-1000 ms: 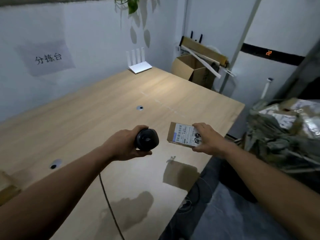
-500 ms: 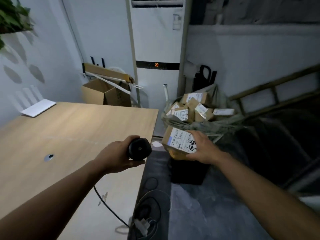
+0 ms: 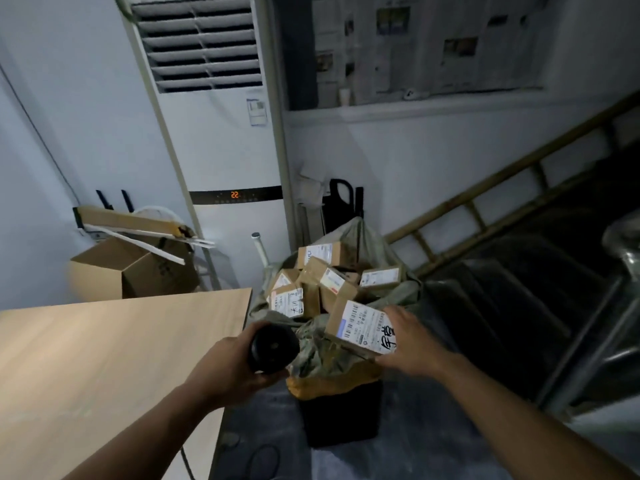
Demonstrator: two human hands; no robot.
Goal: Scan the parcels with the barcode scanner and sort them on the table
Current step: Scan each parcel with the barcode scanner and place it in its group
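tall white air conditioner [image 3: 221, 140] at the back, display reading 22. open cardboard box [image 3: 133, 268] on the floor behind the wooden worktop [image 3: 104, 358]. bamboo ladder [image 3: 485, 209] leaning along the right wall. grey-green sack [image 3: 388, 268] beside the worktop's end, heaped with labelled parcels [image 3: 325, 282]. left hand [image 3: 228, 370] at the worktop's edge, fingers clenched round the black barcode scanner [image 3: 273, 347]. right hand [image 3: 414, 344] over the sack's near rim, fingers grasping a parcel [image 3: 360, 329] by its right end, label up.
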